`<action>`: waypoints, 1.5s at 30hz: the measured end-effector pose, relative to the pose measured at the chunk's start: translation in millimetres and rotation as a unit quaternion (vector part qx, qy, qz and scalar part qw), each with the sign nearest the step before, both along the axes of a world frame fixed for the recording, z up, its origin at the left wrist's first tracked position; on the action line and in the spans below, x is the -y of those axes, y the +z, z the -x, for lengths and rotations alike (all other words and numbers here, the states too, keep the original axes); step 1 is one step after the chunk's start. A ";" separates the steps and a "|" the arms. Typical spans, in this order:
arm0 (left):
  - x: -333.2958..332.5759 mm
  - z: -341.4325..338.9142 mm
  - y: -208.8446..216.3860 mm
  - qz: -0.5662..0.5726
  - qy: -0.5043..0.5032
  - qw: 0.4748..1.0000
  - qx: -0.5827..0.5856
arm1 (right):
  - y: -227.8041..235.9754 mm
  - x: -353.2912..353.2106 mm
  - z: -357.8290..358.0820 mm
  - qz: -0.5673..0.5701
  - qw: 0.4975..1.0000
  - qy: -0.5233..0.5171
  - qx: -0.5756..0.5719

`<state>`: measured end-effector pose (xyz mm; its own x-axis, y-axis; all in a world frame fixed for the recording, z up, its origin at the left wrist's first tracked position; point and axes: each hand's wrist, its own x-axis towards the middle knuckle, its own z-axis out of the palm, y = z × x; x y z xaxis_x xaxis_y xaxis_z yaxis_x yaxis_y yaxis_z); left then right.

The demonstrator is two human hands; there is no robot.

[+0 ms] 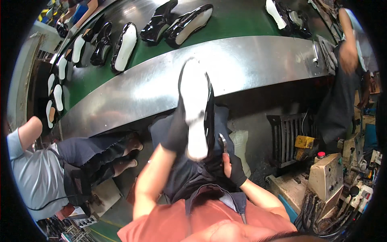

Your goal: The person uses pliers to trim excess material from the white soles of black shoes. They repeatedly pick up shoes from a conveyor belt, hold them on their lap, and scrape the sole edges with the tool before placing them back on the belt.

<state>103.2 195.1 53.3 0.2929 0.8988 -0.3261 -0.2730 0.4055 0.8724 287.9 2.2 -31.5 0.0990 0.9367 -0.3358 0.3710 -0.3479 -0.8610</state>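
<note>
Dead centre of the frame, up comes a black shoe, wider end topmost, its white sole turned our way and so bright and blurred that its surface detail is lost. The left hand, dark-gloved, has hold of it along its left side; those fingers disappear behind the shoe, so how far they curl, I can't tell. Lower, just right of the shoe, the right hand has its fingers folded around a slim metal tool, lower end buried in the grip, exact kind impossible to call! Across the top, more shoes lie on a green surface beyond the metal ledge, the far-left ones small and squeezed by the lens. One person at lower left and another person at right are both cut off by the dark rim.
</note>
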 end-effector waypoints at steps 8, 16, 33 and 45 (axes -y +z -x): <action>-187.1 -89.3 27.8 -0.324 -0.226 0.802 -0.448 | 25.0 -43.6 -16.4 0.047 0.996 0.030 -0.068; -270.1 -16.1 -28.6 -0.502 0.158 0.614 -0.589 | 24.7 -51.3 -24.1 0.058 0.984 0.142 -0.091; -43.2 178.5 -34.3 -0.253 0.136 0.933 -0.216 | -4.6 -25.2 -2.1 0.118 0.983 -0.034 -0.135; 78.3 102.8 -11.7 -0.268 0.051 0.932 -0.238 | 72.6 -24.6 40.2 0.090 0.976 0.116 -0.160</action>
<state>0.5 116.8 41.6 0.1331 0.9854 0.1060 0.1825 -0.1295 0.9746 247.7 26.8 41.1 -0.2455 0.8440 -0.4769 0.1809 -0.4434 -0.8779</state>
